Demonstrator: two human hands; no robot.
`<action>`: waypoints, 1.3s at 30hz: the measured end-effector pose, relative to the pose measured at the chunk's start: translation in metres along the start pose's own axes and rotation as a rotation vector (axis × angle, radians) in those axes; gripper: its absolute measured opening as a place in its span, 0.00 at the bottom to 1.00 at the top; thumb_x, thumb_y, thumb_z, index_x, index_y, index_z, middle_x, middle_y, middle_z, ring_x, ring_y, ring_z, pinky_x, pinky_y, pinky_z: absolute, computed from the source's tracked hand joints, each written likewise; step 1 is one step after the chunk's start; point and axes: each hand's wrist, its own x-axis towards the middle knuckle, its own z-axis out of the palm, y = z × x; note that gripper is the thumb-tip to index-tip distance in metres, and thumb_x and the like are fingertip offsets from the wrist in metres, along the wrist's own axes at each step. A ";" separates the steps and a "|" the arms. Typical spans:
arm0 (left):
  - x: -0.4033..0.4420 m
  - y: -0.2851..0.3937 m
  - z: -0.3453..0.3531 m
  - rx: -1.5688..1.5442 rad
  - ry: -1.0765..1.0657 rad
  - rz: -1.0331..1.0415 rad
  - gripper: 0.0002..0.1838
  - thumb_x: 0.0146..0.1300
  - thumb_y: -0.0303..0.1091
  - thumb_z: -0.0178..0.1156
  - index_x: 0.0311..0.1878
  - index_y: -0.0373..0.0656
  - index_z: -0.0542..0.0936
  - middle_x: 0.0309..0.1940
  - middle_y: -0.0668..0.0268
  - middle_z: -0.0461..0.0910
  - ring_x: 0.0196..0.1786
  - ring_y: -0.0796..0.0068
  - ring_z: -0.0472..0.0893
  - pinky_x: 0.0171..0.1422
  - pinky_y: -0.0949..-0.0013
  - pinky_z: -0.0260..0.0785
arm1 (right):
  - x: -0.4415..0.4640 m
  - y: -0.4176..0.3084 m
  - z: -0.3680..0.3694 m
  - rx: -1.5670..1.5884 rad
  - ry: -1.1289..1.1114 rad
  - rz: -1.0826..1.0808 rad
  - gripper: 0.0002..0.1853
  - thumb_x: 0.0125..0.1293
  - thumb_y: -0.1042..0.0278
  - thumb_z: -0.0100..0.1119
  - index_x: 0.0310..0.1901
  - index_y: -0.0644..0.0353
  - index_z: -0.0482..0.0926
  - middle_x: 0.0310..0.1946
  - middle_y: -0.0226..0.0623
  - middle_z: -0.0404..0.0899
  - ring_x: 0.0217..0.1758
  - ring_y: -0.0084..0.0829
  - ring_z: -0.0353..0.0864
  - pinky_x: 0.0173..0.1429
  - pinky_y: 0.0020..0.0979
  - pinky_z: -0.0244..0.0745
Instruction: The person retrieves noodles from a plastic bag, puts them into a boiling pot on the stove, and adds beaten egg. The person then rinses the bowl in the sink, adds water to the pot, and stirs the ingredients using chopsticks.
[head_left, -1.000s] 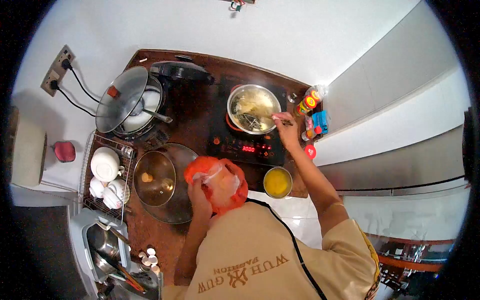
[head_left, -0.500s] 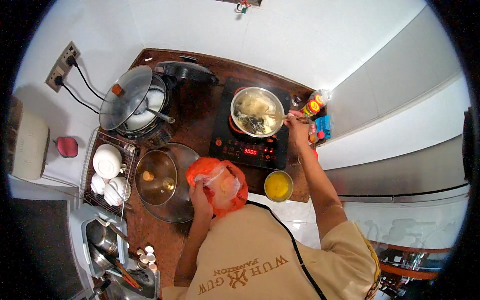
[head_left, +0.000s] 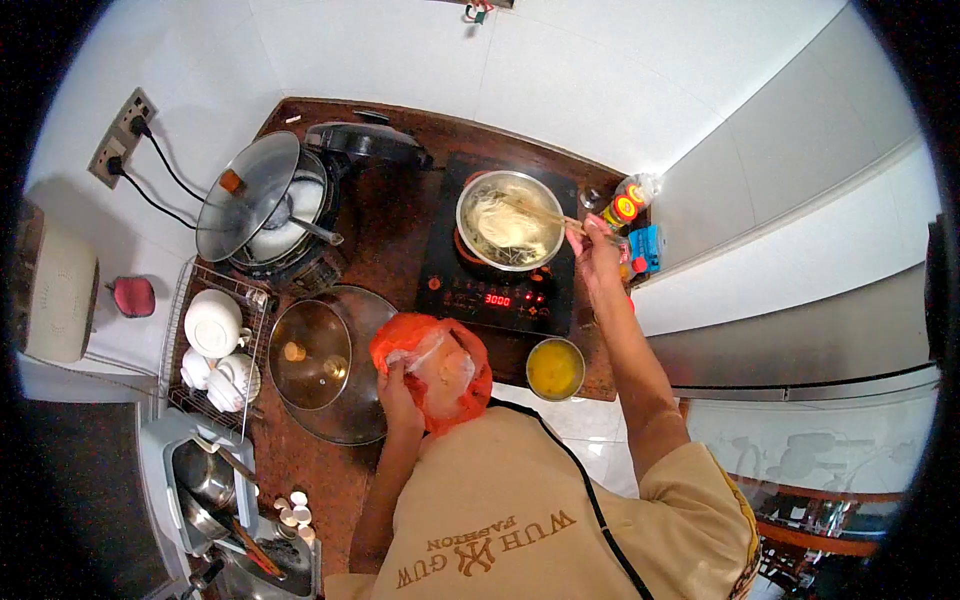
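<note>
My right hand (head_left: pixel 598 250) grips a pair of wooden chopsticks (head_left: pixel 535 208), whose tips reach into a steel pot (head_left: pixel 462 240). Pale noodles (head_left: pixel 512 225) lie in cloudy liquid inside it, with darker strands around them. The pot stands on a black induction cooktop (head_left: pixel 450 285) that reads 3000 in red. Close to my body, my left hand (head_left: pixel 402 398) is closed on a red plastic bag (head_left: pixel 470 352) with a clear, whitish plastic part in its opening; what the bag contains I cannot make out. A bowl of yellow liquid (head_left: pixel 555 370), which looks like beaten egg, sits at the counter's near edge.
Large glass lids (head_left: pixel 375 320) lie left of the bag. Behind them stands a cooker with a tilted glass lid (head_left: pixel 255 200). White cups (head_left: pixel 213 322) fill a wire rack. Jars (head_left: pixel 622 208) stand right of the cooktop; eggshells (head_left: pixel 300 510) lie by the sink.
The chopsticks have shifted in the pot, and the pale noodles now spread across more of its surface. My right hand has moved slightly down. My left hand keeps holding the bag.
</note>
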 end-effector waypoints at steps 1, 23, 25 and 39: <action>-0.001 0.000 0.000 -0.001 0.001 0.001 0.12 0.65 0.32 0.51 0.50 0.41 0.72 0.45 0.66 0.76 0.48 0.73 0.74 0.55 0.69 0.65 | 0.000 -0.003 0.004 -0.030 -0.009 -0.038 0.12 0.62 0.72 0.56 0.47 0.64 0.72 0.38 0.39 0.76 0.38 0.30 0.78 0.46 0.31 0.81; 0.000 -0.004 -0.002 0.011 0.041 0.029 0.13 0.62 0.35 0.57 0.48 0.43 0.75 0.43 0.67 0.77 0.46 0.70 0.75 0.52 0.67 0.68 | -0.015 0.016 0.019 -0.113 -0.019 -0.002 0.10 0.63 0.72 0.53 0.45 0.65 0.72 0.38 0.40 0.77 0.37 0.31 0.79 0.43 0.31 0.82; 0.000 -0.005 -0.004 -0.009 0.050 0.011 0.12 0.62 0.35 0.57 0.48 0.43 0.75 0.42 0.67 0.77 0.45 0.71 0.76 0.51 0.67 0.68 | -0.025 0.011 0.038 -0.256 -0.023 -0.197 0.11 0.63 0.71 0.54 0.45 0.65 0.73 0.38 0.40 0.77 0.40 0.29 0.79 0.43 0.28 0.80; -0.001 -0.005 -0.002 0.040 0.055 -0.036 0.12 0.65 0.33 0.50 0.49 0.41 0.72 0.43 0.67 0.75 0.45 0.74 0.74 0.52 0.70 0.65 | -0.033 -0.010 0.020 -1.024 -0.209 -0.597 0.09 0.58 0.77 0.57 0.41 0.61 0.76 0.32 0.32 0.79 0.33 0.23 0.76 0.41 0.26 0.71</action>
